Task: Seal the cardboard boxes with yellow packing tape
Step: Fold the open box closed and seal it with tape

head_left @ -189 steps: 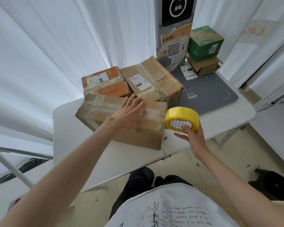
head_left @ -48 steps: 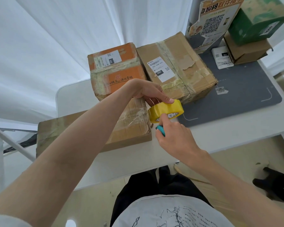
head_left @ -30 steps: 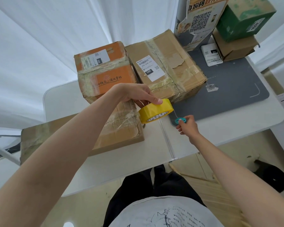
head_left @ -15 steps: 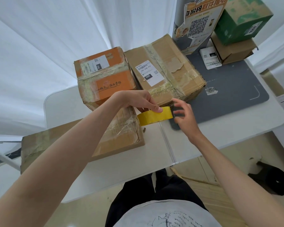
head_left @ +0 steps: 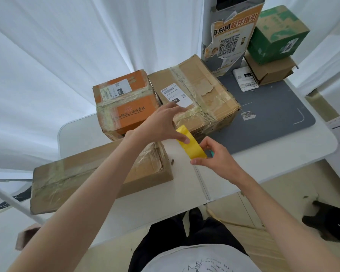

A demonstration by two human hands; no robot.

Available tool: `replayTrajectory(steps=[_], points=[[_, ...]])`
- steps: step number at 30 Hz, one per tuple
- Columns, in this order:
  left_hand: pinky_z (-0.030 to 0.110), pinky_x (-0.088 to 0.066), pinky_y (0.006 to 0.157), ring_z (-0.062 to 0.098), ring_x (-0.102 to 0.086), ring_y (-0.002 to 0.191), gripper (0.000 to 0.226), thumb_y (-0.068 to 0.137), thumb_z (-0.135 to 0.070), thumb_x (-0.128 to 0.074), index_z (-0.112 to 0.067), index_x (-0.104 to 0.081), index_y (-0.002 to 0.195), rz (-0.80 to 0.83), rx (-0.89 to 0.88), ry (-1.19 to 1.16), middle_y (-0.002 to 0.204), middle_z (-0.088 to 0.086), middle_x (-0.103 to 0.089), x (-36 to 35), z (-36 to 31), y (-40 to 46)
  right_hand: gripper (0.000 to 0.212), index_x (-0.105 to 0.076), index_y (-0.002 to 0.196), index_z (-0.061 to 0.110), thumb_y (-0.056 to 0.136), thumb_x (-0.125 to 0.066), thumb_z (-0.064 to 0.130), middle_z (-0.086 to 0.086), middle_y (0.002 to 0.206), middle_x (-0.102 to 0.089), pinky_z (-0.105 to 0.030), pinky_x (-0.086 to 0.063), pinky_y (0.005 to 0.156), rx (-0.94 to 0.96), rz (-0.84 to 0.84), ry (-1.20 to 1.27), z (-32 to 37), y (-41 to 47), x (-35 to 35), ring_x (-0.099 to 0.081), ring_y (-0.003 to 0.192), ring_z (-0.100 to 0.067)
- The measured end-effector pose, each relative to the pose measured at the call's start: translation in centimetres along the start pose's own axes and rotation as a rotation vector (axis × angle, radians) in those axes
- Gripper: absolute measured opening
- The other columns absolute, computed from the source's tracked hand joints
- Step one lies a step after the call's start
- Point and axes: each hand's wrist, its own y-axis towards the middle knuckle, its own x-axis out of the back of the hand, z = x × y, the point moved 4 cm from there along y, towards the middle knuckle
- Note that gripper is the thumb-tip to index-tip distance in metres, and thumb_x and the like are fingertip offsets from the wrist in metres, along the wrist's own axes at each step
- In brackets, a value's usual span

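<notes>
Tape roll (head_left: 191, 145) yellow; box (head_left: 124, 103) orange-brown, white label; mat (head_left: 273, 122) dark grey; top box (head_left: 277, 34) green; curtain (head_left: 47, 55) white.

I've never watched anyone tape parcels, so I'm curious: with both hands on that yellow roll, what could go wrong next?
1. The left hand and right hand hold the yellow tape roll in mid-air above the table, touching no box; a freed end could fold onto itself or stick to fingers.
2. The long box juts over the table's left edge, so pressing there might tip it.
</notes>
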Motion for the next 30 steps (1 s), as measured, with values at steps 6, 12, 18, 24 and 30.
replayTrajectory(steps=[6, 12, 18, 24, 30], points=[[0.033, -0.039, 0.106, 0.017, -0.051, 0.125, 0.079, 0.072, -0.060, -0.081, -0.019, -0.064, 0.137, -0.072, 0.049, -0.042, 0.134, -0.004, -0.058, -0.5, -0.5, -3.6, 0.051, -0.046, 0.086, 0.011, 0.071, -0.090, 0.031, -0.015, 0.097, -0.060, -0.049, -0.053, 0.087, 0.037, -0.071, 0.043, 0.4, -1.8, -1.3, -0.059, 0.109, -0.032], [0.037, -0.051, 0.096, 0.010, -0.059, 0.105, 0.060, 0.075, -0.047, -0.085, -0.021, -0.071, 0.127, -0.325, 0.049, -0.142, 0.117, -0.011, -0.062, -1.1, -2.2, -6.1, 0.045, -0.044, 0.081, 0.021, 0.074, -0.088, 0.028, -0.016, 0.100, -0.059, -0.022, -0.052, 0.074, 0.063, -0.150, 0.104, 0.8, -2.4, -2.1, -0.059, 0.104, -0.027], [0.032, -0.053, 0.090, 0.010, -0.060, 0.099, 0.053, 0.078, -0.045, -0.083, -0.020, -0.073, 0.124, -0.426, 0.025, -0.120, 0.112, -0.011, -0.060, -1.7, -3.4, -7.6, 0.045, -0.043, 0.080, 0.025, 0.076, -0.087, 0.030, -0.015, 0.098, -0.059, -0.033, -0.055, 0.078, 0.086, -0.184, 0.068, 0.9, -3.0, -2.4, -0.060, 0.100, -0.026], [0.027, -0.054, 0.084, 0.011, -0.061, 0.094, 0.039, 0.081, -0.035, -0.083, -0.020, -0.075, 0.116, -0.474, 0.023, -0.137, 0.106, -0.010, -0.060, -2.0, -4.0, -8.5, 0.046, -0.042, 0.079, 0.028, 0.075, -0.088, 0.031, -0.010, 0.095, -0.058, -0.028, -0.050, 0.072, 0.102, -0.207, 0.056, 1.0, -3.4, -2.7, -0.057, 0.089, -0.018], [0.022, -0.053, 0.076, 0.006, -0.062, 0.079, 0.004, 0.088, -0.009, -0.077, -0.012, -0.079, 0.089, -0.593, 0.053, -0.235, 0.091, -0.004, -0.067, -1.2, -3.6, -8.7, 0.049, -0.041, 0.078, 0.030, 0.073, -0.090, 0.030, 0.023, 0.082, -0.053, -0.013, -0.044, 0.061, 0.139, -0.194, 0.041, 1.2, -3.9, -3.4, -0.051, 0.082, -0.004]])
